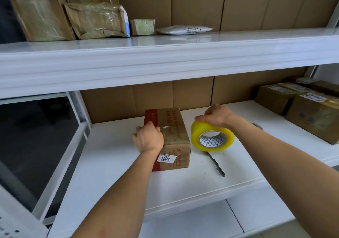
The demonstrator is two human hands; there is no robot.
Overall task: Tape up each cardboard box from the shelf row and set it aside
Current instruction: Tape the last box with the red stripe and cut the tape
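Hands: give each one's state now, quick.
Left hand: grips the small brown cardboard box.
Right hand: grips the yellow roll of packing tape.

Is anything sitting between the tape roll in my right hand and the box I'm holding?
Nothing visible. The right hand grips the yellow tape roll just right of the cardboard box; only bare shelf shows between them. The left hand rests on the box.

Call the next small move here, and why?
Probably draw the yellow tape roll leftward over the cardboard box. The right hand grips the roll beside the box, and the left hand holds the box on the shelf.
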